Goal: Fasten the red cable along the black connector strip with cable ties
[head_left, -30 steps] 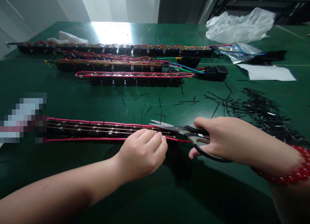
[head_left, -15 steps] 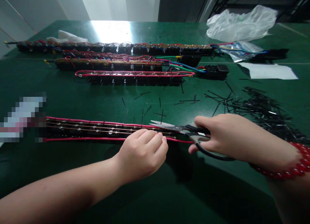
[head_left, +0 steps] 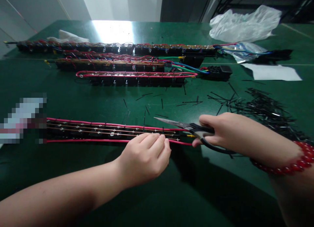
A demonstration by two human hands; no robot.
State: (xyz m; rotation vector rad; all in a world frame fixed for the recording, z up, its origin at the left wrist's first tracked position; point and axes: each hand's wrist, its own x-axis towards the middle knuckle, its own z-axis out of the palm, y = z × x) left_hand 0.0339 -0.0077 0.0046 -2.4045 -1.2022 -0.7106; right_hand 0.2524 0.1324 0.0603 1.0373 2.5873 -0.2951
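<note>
A long black strip (head_left: pixel 94 132) with thin copper-coloured rods and solder spots lies across the table. A red wire (head_left: pixel 80 121) runs along its far edge and another along its near edge, with small black zip ties along the far one. My left hand (head_left: pixel 147 156) is closed over the near edge near the right end, fingertips hidden from below. My right hand (head_left: pixel 216 129) grips scissors (head_left: pixel 179 124) with dark handles; their blades look closed and point left, just above the far red wire. A yellow wire end (head_left: pixel 190 135) shows beneath them.
Loose black zip ties and offcuts (head_left: pixel 162 103) are scattered beyond the strip, with a heap of zip ties (head_left: pixel 267 107) at right. Several wired assemblies (head_left: pixel 137 75) lie farther back. A clear plastic bag (head_left: pixel 245 24) and white paper (head_left: pixel 272 72) are at back right.
The scissor blades have come together and moved slightly up, off the strip. The black zip-tie tail that stood by the blades no longer stands there. My left hand has barely moved.
</note>
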